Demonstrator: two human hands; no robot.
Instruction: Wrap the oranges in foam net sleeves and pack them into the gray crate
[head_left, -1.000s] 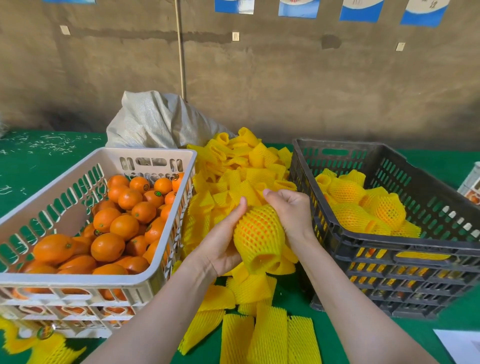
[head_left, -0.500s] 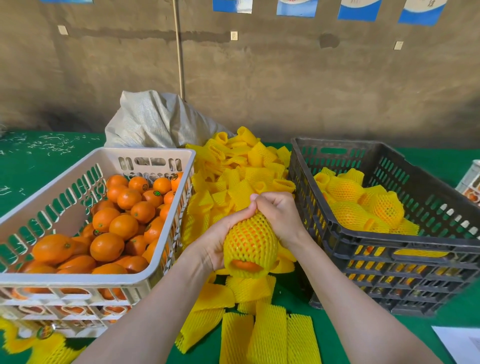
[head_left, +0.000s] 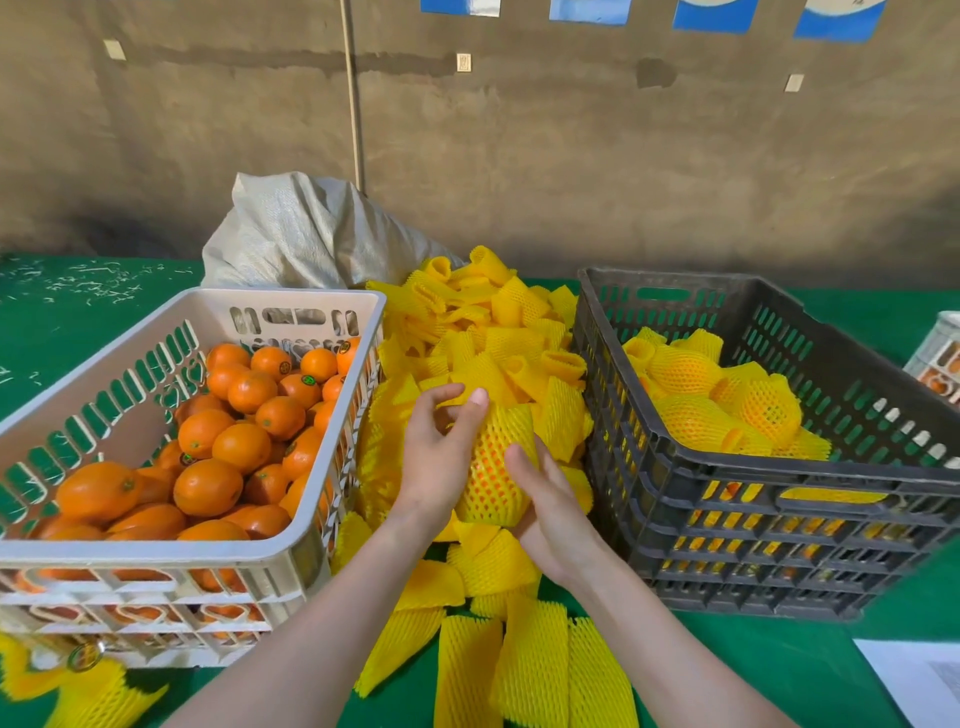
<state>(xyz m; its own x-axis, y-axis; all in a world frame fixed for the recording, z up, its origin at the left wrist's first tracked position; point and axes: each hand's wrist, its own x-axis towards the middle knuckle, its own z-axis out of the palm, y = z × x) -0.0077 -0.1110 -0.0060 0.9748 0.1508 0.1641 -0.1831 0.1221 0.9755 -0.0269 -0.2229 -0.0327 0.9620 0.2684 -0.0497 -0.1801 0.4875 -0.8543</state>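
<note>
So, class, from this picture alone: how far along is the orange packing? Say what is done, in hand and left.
Done: several sleeved oranges lie in the gray crate. In hand: the left hand and right hand hold one netted orange between the crates. Left: the white crate holds many bare oranges, with a pile of empty sleeves beside it.

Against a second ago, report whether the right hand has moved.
Yes. The right hand has slid from the top of the sleeved orange to its lower side, toward the person along the left wall of the gray crate.
</note>
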